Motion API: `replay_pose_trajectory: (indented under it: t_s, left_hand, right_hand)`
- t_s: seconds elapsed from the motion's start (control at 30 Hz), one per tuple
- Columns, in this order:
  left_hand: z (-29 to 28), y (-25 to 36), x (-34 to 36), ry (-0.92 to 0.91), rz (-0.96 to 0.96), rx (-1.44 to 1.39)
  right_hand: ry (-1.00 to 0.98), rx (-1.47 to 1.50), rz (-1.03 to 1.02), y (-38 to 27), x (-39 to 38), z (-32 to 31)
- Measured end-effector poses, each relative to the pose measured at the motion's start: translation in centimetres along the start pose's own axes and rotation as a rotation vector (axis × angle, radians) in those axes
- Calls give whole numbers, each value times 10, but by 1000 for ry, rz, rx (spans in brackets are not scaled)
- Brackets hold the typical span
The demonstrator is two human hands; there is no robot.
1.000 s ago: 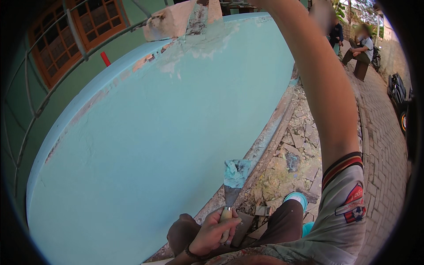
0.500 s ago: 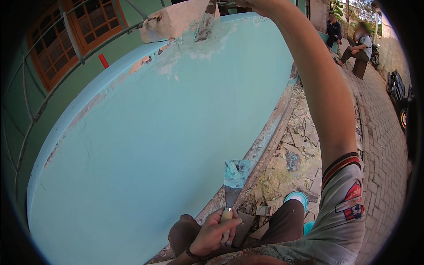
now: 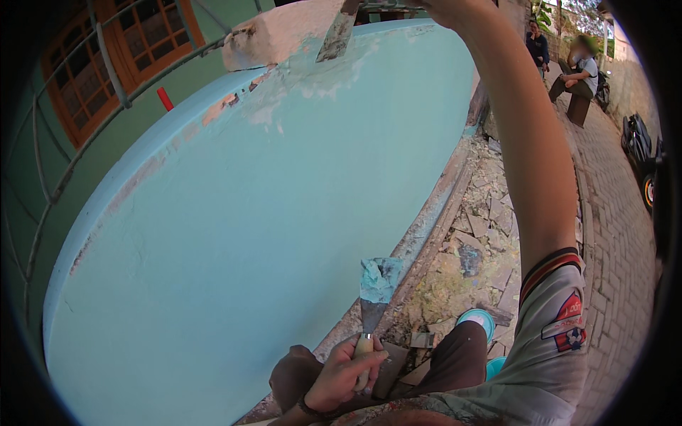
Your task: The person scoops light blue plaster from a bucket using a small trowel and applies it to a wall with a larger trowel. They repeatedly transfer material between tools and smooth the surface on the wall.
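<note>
Paste point(image 3: 379, 278) coats the scraper point(image 3: 371, 312) clasped by the left hand point(image 3: 342, 373); how the right hand point(image 3: 446, 8) closes, I cannot tell.

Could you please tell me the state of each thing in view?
Left hand: closed on the lower scraper.
Lower scraper: blade up, smeared with turquoise paste.
Right hand: mostly cut off above; grip unclear.
Wall: painted, patchy near its top.
Upper blade: tilted before the wall; contact unclear.
Tile pieces: broken, scattered.
Windows: open or shut, unclear.

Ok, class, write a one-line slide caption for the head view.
Left hand holding a paste-loaded scraper beside a turquoise wall; right hand raised near its patchy top.
</note>
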State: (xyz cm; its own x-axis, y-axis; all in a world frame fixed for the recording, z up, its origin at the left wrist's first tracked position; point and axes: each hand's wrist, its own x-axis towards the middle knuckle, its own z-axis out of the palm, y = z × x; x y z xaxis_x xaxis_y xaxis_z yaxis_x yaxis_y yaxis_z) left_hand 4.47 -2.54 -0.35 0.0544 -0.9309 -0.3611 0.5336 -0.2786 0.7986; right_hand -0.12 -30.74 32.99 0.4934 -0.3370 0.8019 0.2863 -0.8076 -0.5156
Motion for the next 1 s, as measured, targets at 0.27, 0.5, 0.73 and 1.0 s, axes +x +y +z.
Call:
replay_pose_trajectory:
  t_s: [0.27,0.5,0.73,1.0]
  left_hand:
    - [-2,-1,0,-18,6,-18]
    - [-1,-2,1,-12,5,-21]
    - [-2,0,0,14,-27,-18]
    - [-2,1,-1,12,-22,-16]
  right_hand:
    - [141,-11,99,9,-10,31]
    - [134,68,-27,14,-2,23]
    - [287,68,42,6,-6,20]
    - [250,-60,36,10,-30,24]
